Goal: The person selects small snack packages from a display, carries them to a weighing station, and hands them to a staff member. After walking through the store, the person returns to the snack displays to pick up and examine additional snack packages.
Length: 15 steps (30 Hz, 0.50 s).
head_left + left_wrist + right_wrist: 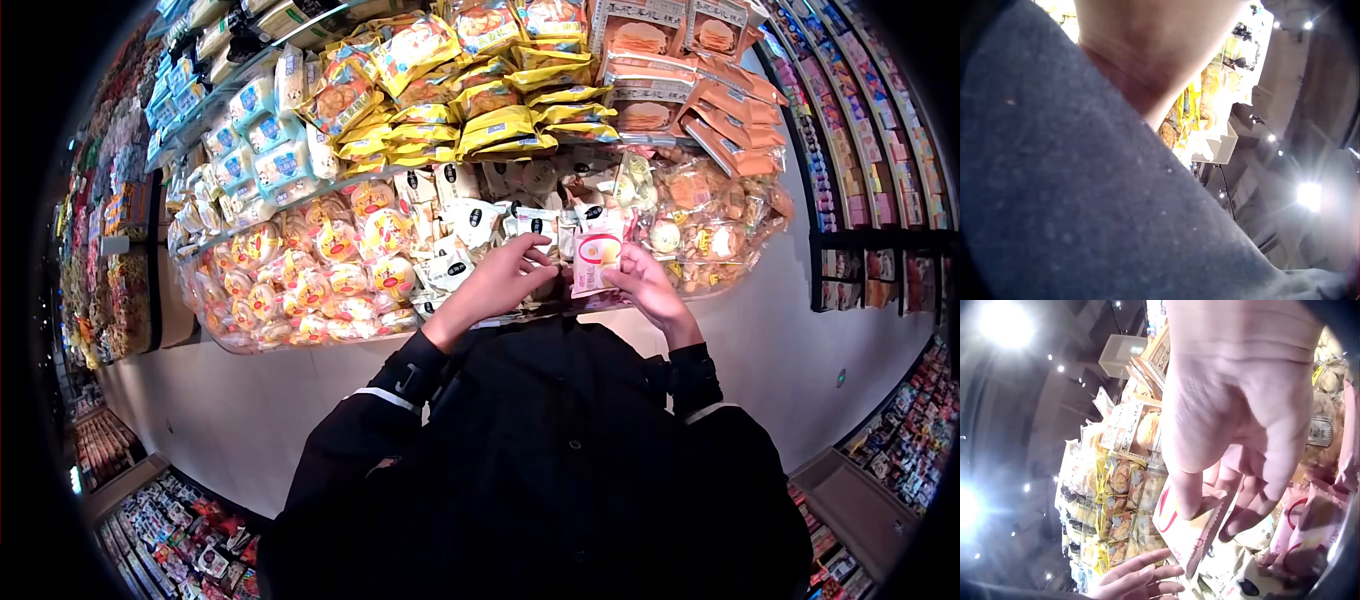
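Observation:
In the head view, the right hand (648, 287) pinches a small pink and white packet (597, 262) by its right side, thumb on its front. The right wrist view shows that packet (1188, 534) held between thumb and fingers, above white and pink packets. The left hand (505, 277) is just left of the packet, fingers spread and slightly bent, over white packets with black labels (475, 222); it holds nothing visible. In the left wrist view a dark sleeve (1085, 175) and the bare wrist fill much of the picture, and the fingers are out of sight.
Clear-walled bins hold round snacks in red and yellow wrappers (340, 238) at left and bagged snacks (700, 235) at right. Yellow bags (500, 130) and orange-brown packets (640, 100) are stacked behind. Stocked shelves (870, 120) stand at far right.

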Each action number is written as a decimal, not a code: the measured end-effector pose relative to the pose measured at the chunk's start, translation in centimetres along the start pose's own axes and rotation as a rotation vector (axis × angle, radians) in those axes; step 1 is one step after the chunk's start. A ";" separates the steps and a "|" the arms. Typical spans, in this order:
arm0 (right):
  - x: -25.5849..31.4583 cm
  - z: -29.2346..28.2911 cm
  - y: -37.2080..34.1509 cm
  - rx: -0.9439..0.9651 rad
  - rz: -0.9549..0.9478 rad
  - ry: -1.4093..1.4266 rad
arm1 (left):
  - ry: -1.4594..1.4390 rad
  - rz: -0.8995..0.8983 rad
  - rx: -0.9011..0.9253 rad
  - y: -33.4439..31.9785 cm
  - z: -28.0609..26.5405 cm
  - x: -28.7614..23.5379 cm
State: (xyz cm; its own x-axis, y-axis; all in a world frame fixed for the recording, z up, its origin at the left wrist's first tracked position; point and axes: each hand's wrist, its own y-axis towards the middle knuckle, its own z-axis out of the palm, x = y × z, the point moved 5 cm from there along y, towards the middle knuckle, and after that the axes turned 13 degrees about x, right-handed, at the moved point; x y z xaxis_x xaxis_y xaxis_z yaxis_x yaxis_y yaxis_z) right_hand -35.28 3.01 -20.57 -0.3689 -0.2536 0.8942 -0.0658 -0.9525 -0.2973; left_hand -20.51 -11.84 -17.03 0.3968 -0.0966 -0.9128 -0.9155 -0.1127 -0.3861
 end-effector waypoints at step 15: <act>-0.4 -3.0 -1.9 -0.392 0.008 -0.198 | 0.582 0.221 -0.049 6.2 1.6 0.1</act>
State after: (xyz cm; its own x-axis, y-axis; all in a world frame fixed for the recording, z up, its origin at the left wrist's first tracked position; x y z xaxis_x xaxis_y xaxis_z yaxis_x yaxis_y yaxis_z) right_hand -37.78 5.44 -21.41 -0.1882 -0.3244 0.9270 -0.4242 -0.8244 -0.3747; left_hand -26.27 -10.98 -19.70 0.1818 -0.6443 -0.7429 -0.9815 -0.0724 -0.1774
